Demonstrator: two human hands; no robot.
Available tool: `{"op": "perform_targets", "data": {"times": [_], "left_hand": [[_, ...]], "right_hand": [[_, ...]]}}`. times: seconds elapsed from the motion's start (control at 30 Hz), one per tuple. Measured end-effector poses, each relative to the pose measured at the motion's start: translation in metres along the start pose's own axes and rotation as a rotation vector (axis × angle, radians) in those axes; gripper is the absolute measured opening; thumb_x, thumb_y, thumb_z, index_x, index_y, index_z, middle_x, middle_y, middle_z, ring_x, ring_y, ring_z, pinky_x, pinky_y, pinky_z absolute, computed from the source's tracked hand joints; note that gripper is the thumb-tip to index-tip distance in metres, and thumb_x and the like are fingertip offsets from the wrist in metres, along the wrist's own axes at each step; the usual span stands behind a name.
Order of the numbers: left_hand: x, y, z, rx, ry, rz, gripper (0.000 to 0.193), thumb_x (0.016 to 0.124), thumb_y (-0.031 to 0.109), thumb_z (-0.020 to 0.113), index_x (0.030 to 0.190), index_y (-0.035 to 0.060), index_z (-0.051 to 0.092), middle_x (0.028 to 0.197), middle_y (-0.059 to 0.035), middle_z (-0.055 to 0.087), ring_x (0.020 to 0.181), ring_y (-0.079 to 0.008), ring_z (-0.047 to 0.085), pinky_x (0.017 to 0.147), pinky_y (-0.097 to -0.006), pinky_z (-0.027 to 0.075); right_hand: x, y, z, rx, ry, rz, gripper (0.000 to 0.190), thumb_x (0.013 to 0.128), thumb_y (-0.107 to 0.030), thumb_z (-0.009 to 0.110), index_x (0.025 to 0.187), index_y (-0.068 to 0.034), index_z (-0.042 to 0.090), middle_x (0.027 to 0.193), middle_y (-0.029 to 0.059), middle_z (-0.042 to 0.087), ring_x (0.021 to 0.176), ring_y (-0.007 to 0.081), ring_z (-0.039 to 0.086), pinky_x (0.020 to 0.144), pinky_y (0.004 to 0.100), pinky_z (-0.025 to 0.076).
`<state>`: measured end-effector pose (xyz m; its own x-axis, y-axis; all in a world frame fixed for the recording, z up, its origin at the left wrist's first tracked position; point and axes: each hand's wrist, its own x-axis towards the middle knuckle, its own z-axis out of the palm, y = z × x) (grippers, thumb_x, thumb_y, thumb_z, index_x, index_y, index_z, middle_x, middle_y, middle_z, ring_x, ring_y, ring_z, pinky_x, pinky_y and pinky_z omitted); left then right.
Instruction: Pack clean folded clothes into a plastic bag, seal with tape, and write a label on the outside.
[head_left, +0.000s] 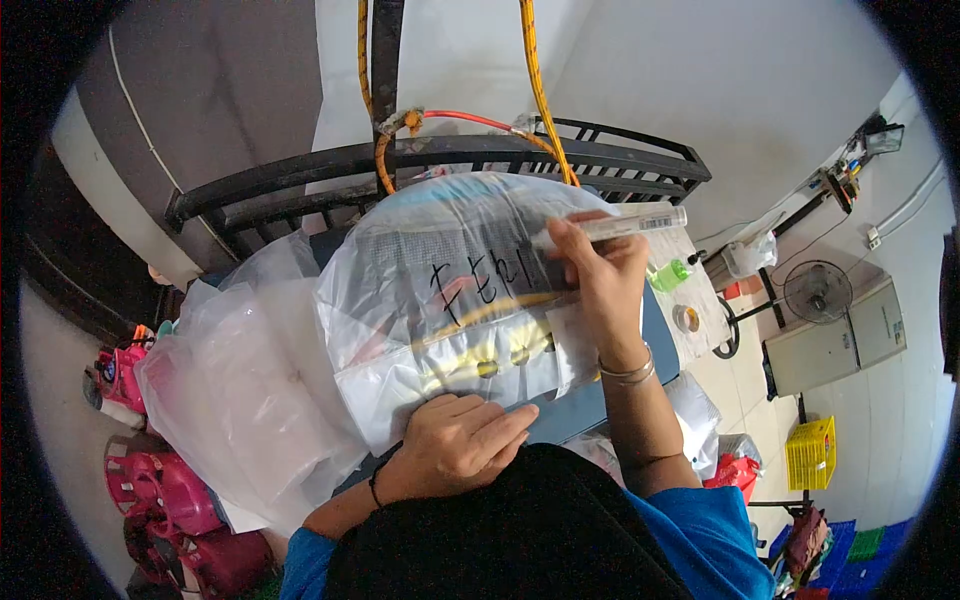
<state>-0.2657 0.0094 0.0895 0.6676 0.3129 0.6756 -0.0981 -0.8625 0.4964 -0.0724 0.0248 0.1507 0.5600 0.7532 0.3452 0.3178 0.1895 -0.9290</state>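
A clear plastic bag (450, 247) with black handwriting on its upper face lies before me, a bulky packed item inside. My right hand (600, 262) holds a white marker pen (637, 222) over the bag's right part, beside the last stroke; whether the tip touches the plastic cannot be told. My left hand (465, 442) rests on the bag's near edge, fingers pointing right, with nothing seen in its grasp. A whitish sheet with dark marks shows at the bag's right side. Left of it lies a heap of translucent plastic bags (240, 397).
Beyond the bag runs a black metal railing (300, 174) with orange ropes. To the right stand a green bottle (670, 276) and a tape roll (685, 318). Pink gas cylinders (169, 487) stand at lower left; a fan (817, 291) and yellow crate (811, 453) are farther right.
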Motion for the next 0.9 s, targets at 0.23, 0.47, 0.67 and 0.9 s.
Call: {"op": "perform_targets", "data": {"times": [0.23, 0.47, 0.67, 0.9], "left_hand": [[0.001, -0.003, 0.002, 0.062, 0.017, 0.019, 0.032, 0.066, 0.006, 0.069, 0.096, 0.0046, 0.06, 0.058, -0.0022, 0.052, 0.049, -0.0158, 0.052, 0.045, -0.0283, 0.04], [0.007, -0.007, 0.004, 0.111, 0.113, 0.016, 0.029, 0.061, 0.005, 0.072, 0.088, 0.0058, 0.062, 0.055, -0.0035, 0.053, 0.046, -0.0172, 0.052, 0.042, -0.029, 0.039], [0.018, -0.009, -0.006, 0.263, 0.109, -0.021, 0.029, 0.063, 0.007, 0.071, 0.091, 0.0071, 0.062, 0.058, -0.0025, 0.051, 0.05, -0.0172, 0.052, 0.047, -0.0296, 0.04], [0.037, -0.011, -0.01, 0.378, 0.12, -0.151, 0.026, 0.062, 0.003, 0.071, 0.086, 0.0065, 0.06, 0.059, -0.0045, 0.051, 0.05, -0.0203, 0.051, 0.047, -0.0319, 0.039]], "right_hand": [[0.017, 0.008, 0.006, -0.135, 0.022, -0.032, 0.014, 0.074, -0.01, 0.065, 0.069, 0.003, 0.064, 0.058, 0.0049, 0.06, 0.051, 0.0076, 0.053, 0.047, 0.0213, 0.041], [0.005, -0.004, -0.034, 0.189, 0.16, -0.168, 0.016, 0.083, -0.013, 0.061, 0.093, 0.0, 0.06, 0.075, 0.006, 0.063, 0.062, 0.009, 0.057, 0.054, 0.0205, 0.044], [-0.017, 0.031, -0.087, -0.406, 0.336, -0.023, 0.029, 0.08, -0.021, 0.067, 0.099, -0.001, 0.059, 0.076, 0.0045, 0.059, 0.066, 0.0086, 0.054, 0.06, 0.0199, 0.043], [-0.012, 0.023, -0.071, 0.149, 0.147, -0.052, 0.033, 0.076, -0.006, 0.068, 0.105, 0.001, 0.052, 0.079, 0.0013, 0.054, 0.07, 0.0073, 0.054, 0.062, 0.0203, 0.047]]}}
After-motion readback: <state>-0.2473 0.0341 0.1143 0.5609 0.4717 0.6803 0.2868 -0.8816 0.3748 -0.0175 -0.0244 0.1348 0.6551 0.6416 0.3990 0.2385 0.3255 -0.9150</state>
